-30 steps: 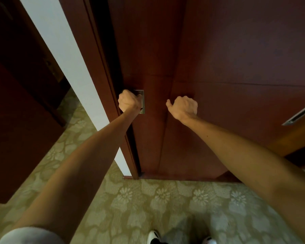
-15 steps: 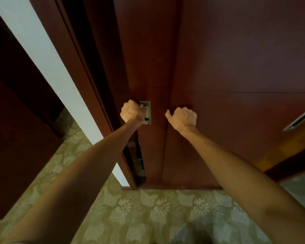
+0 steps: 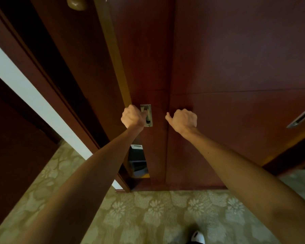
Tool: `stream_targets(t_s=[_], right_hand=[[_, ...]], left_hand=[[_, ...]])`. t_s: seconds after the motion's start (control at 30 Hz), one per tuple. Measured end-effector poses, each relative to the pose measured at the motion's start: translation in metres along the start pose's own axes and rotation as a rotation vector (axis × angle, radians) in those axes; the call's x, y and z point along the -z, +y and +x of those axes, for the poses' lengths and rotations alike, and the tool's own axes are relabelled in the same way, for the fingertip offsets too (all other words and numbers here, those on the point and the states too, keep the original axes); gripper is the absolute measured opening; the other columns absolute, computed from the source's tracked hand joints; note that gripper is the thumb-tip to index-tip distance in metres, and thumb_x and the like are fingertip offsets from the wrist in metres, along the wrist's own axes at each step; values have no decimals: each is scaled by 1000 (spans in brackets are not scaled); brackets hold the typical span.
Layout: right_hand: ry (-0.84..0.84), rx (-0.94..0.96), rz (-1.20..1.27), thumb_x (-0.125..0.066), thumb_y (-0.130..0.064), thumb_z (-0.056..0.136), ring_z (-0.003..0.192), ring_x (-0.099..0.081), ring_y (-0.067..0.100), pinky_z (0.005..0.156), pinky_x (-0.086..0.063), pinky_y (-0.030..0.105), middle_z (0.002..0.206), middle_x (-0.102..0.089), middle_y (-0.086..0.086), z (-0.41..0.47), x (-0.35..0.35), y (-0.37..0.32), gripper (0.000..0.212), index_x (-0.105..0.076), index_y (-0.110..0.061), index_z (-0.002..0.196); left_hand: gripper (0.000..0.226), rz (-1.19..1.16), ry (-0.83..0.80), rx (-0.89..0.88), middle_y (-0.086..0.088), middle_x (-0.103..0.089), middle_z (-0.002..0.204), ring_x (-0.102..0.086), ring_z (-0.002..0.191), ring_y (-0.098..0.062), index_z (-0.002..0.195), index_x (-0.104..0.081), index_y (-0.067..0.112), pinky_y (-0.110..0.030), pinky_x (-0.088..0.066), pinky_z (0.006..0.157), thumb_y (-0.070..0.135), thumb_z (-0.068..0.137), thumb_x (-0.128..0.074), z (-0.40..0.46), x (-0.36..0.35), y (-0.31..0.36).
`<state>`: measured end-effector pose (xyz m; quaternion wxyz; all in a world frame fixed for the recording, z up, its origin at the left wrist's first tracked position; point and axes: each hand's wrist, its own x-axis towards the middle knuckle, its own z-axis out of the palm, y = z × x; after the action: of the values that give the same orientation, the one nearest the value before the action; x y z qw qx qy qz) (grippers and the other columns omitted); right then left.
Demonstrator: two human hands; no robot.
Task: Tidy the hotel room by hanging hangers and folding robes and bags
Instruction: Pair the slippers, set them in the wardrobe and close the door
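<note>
Left hand (image 3: 132,117) has fingers hooked in the recessed metal pull (image 3: 146,115) of the left sliding door (image 3: 148,67); right hand (image 3: 182,120) is a fist holding nothing, knuckles against the right door (image 3: 236,67). Gap (image 3: 138,161) sits left of the pull, below the left wrist, so the door slides rightward. Hangers and robes probably behind it; only dark boxy shapes show.

Dark red wooden wardrobe door (image 3: 144,50), upright, slid slightly open
</note>
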<state>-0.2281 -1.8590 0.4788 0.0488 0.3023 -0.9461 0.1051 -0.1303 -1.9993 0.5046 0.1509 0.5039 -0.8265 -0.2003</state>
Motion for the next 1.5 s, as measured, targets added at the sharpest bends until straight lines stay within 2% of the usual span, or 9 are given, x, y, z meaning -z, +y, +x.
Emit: stream_targets(t_s=[0.17,0.27,0.37,0.47,0.57,0.87,1.07,1.23,1.5], right_hand=[[-16,4,2,-37,-54,101,54,-60,19,56,-45,30,52,-57,-2,2,5,38,64,-56,-18,52],[-11,11,4,-37,-54,101,54,-60,19,55,-45,30,52,-57,-2,2,10,62,64,-55,-19,51],[-6,18,7,-38,-54,101,52,-58,18,54,-45,29,51,-56,-2,2,13,86,63,-56,-18,51],[-11,13,12,-37,-53,101,52,-58,18,54,-44,29,51,-56,-2,2,15,106,63,-55,-18,51],[-9,13,12,-38,-52,102,50,-54,16,53,-43,29,50,-54,-3,2,18,124,63,-54,-18,51],[-1,5,-8,-37,-53,101,49,-55,17,51,-40,28,49,-53,-2,4,22,167,65,-54,-17,50],[7,-7,-17,-36,-52,101,48,-53,18,49,-35,27,50,-53,0,3,23,192,65,-54,-15,51],[5,-27,-36,-35,-53,101,49,-49,18,53,-35,29,52,-53,0,3,30,210,65,-53,-15,52],[-10,-31,-44,-35,-54,102,45,-43,14,51,-33,28,51,-52,0,1,30,207,67,-53,-14,52]], left_hand=[[33,3,1,36,-5,-67,86,-57,70,-19,83,-60,13,-31,-45,59,42,87,-73,-16,-17,29],[33,-5,0,42,0,-56,73,-56,69,-19,81,-57,14,-30,-44,59,42,88,-73,-26,-28,46],[33,-2,20,42,-5,-66,87,-59,73,-21,84,-58,13,-31,-46,61,43,86,-74,-35,-38,63],[34,0,11,38,-5,-61,87,-62,79,-22,86,-58,13,-31,-45,62,44,86,-73,-41,-47,77],[42,5,10,28,-5,-68,90,-67,78,-22,87,-62,10,-31,-54,63,50,84,-73,-46,-57,89],[47,20,13,-36,-3,-68,79,-67,70,-20,86,-66,12,-35,-60,65,58,84,-70,-65,-80,119],[41,23,3,-110,3,-58,64,-56,53,-11,72,-56,18,-25,-46,49,52,90,-66,-75,-87,132],[42,59,21,-114,0,-64,72,-64,65,-16,83,-65,14,-29,-51,57,56,88,-66,-76,-93,139],[44,68,21,-113,-1,-65,72,-64,63,-15,83,-66,14,-29,-50,54,58,87,-65,-78,-93,139]])
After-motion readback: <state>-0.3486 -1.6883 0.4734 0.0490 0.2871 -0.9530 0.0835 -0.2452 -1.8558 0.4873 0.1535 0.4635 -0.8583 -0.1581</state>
